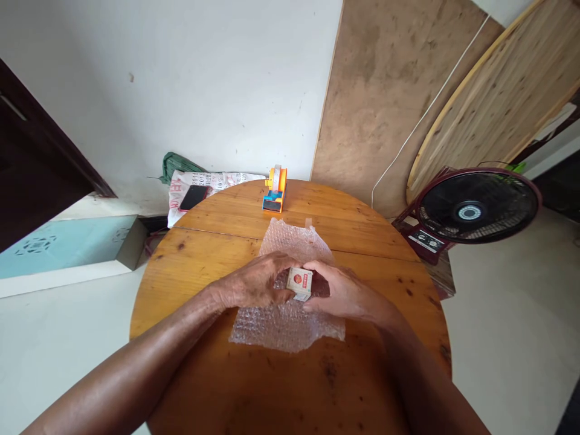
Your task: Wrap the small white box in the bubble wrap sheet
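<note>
A small white box [299, 281] with red print is held over the middle of a sheet of bubble wrap [290, 329]. From the left, my left hand [260, 281] grips the box between thumb and fingers. My right hand [342, 291] curls round its right side, with fingertips at the far edge and the thumb near the front. The bubble wrap lies spread on the round wooden table [190, 290], partly covered by both hands. A short strip of clear tape [309, 223] sticks up at the wrap's far edge.
An orange and blue tape dispenser [274, 192] stands at the table's far edge. Behind the table on the left are a printed white sack [217, 180] and a dark phone-like slab [194, 197]. A fan [471, 208] stands to the right, by a leaning round wooden board [493, 90].
</note>
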Motion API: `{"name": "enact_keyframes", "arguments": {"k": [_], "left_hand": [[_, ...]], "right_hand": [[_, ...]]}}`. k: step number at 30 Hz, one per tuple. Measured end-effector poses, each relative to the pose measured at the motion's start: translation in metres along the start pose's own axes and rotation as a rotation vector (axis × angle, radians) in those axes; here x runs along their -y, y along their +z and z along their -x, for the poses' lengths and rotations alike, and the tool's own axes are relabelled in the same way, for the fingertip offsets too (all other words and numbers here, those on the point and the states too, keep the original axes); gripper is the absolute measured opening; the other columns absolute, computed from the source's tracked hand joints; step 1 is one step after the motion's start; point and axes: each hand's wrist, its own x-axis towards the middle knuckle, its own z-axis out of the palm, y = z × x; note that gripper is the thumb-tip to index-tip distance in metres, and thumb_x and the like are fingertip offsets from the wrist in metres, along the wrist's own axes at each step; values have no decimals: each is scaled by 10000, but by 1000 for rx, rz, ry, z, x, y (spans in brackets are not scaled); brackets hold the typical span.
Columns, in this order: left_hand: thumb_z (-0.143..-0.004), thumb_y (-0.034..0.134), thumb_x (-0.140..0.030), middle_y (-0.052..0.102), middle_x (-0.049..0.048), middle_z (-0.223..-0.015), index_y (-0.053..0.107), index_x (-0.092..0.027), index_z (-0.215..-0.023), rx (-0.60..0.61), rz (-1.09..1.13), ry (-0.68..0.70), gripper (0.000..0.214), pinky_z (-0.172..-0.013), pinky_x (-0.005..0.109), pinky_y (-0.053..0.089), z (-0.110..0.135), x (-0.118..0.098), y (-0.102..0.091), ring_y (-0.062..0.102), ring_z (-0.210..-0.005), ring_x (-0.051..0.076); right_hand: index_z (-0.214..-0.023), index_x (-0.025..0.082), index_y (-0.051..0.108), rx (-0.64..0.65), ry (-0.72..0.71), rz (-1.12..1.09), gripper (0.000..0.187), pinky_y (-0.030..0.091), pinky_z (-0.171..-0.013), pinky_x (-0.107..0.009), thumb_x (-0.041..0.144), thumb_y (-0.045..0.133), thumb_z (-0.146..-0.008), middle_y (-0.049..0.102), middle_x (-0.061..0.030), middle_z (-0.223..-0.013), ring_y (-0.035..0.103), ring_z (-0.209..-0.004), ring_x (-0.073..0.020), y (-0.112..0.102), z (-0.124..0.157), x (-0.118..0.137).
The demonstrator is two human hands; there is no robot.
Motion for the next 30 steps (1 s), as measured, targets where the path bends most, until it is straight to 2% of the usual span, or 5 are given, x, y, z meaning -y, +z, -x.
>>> {"name": "enact_keyframes", "arguments": {"k": [4, 10, 14, 18, 30], "left_hand": [[-718, 654, -218, 641, 29, -1053, 615, -214, -1086, -17, -23, -18, 370, -823, 304, 475, -1, 1, 4, 598, -940, 199], [-702, 652, -209, 637, 15, -899, 627, -187, -1005, -63, -14, -61, 305, -670, 270, 459, -1, -1, 5, 575, -762, 163], [-711, 645, -190, 645, 24, -936, 617, -174, -981, -108, 65, -47, 272, -727, 270, 481, -3, 0, 5, 594, -817, 163], [-716, 633, -161, 645, 38, -1017, 615, -181, -1034, -139, 73, -26, 320, -778, 286, 494, -6, 2, 8, 599, -874, 171], [-725, 625, -191, 640, 27, -968, 625, -188, -1005, -116, -27, -26, 280, -728, 281, 477, -6, 1, 7, 571, -812, 159]], "right_hand": [[-1390, 219, 432, -2, 67, -46, 770, 455, -817, -348, 433, 728, -712, 611, -94, -1170, 593, -980, -226, -7, 3, -11], [-1436, 160, 382, 43, 130, 19, 840, 458, -832, -364, 374, 728, -701, 590, -131, -1192, 590, -981, -233, -11, 4, -13], [-1408, 199, 411, 22, 59, 47, 795, 447, -869, -364, 320, 722, -686, 533, -118, -1310, 561, -1064, -246, -6, 4, -12], [-1390, 255, 425, 13, -20, 39, 764, 445, -876, -351, 295, 716, -685, 565, -76, -1262, 567, -1051, -237, -3, 3, -16], [-1420, 296, 396, -6, -11, 52, 813, 446, -886, -362, 284, 720, -675, 559, -70, -1279, 571, -1053, -250, -3, 4, -14]]}}
